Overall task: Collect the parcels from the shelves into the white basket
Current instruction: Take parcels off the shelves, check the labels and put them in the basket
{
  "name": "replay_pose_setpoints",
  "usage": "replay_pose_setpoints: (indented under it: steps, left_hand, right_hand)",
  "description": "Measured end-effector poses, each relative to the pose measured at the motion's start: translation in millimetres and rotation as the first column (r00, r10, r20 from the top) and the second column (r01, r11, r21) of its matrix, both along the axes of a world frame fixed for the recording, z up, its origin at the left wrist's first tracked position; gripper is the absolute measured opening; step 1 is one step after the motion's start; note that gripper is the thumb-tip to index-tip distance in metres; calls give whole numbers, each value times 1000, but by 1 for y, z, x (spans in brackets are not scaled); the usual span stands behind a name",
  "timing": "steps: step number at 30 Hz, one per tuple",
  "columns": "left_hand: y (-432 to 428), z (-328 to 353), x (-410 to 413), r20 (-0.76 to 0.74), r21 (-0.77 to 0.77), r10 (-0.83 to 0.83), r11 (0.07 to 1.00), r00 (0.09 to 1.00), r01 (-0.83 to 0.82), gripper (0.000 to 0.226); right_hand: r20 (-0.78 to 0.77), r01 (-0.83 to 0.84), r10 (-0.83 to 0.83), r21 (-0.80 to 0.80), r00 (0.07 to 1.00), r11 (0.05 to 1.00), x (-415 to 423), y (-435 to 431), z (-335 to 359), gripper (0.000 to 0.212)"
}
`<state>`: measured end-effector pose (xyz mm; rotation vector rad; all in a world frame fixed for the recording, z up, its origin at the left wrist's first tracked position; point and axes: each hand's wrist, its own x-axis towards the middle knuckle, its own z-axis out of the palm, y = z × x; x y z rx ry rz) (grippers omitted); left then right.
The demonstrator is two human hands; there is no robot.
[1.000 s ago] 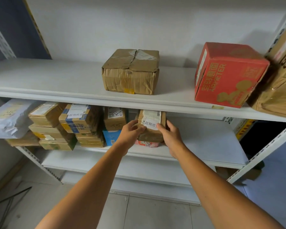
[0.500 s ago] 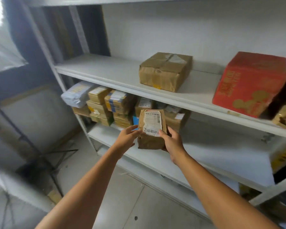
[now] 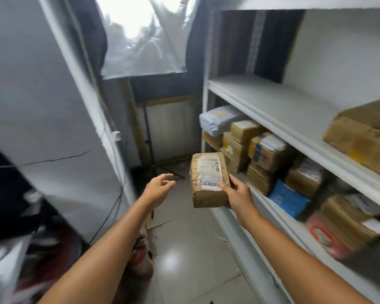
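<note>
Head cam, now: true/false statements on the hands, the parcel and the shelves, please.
1. The right hand holds the parcel. True.
2. The left hand grips the parcel too. False: it is apart from the parcel, fingers loose, holding nothing.
3. The parcel's label faces the camera. True.
4. The blue packet lies on the upper shelf. False: it lies on the lower shelf, beside brown boxes.

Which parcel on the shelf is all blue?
The flat blue parcel on the lower shelf, standing among brown boxes. No other parcel there is all blue.
</note>
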<state>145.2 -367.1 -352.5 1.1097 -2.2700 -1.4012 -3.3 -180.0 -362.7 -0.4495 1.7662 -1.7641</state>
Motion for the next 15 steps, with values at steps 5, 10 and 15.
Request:
replay_pose_setpoints:
  steps: [5,10,15]
  left_hand:
    - [-18,-9,71,119,-29,204,979,972,-202,37]
    - [20,-8,145,250,-152,454,891,855,-428,39]
    - [102,-12,223,314,-204,658,751,685,-628,39]
  right_hand:
    - [65,-241,242,-11,968,970,22,-48,-1,47]
    - [77,-501,507,-81,859,861,55,-70,-4,45]
    - [102,-750,755,-92,647,655,109,-64,-7,39]
